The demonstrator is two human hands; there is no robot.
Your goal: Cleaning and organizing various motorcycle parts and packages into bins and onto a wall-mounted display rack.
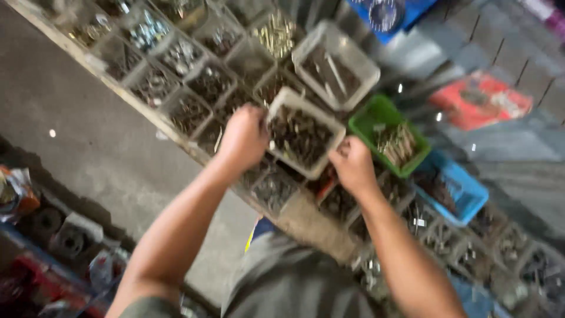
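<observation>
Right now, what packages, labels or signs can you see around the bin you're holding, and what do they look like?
Red flat package: upper right, rectangular, red with pale blurred markings.
Orange wrapper: far left edge, crumpled, orange and white.
Both hands, left hand and right hand, grip a clear bin of dark screws; no label shows on it.

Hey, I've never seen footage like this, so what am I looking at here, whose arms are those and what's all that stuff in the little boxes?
This is one picture from a camera worn on a person's head, looking down, so the two bare arms are the wearer's own. The left hand and right hand grip opposite sides of a clear plastic tub filled with dark screws or similar small hardware. Under it is a wooden sorting tray split into many compartments of metal fasteners. Nearby sit another clear tub, a green bin and a blue bin. The picture is blurred, so the exact parts cannot be told.
</observation>
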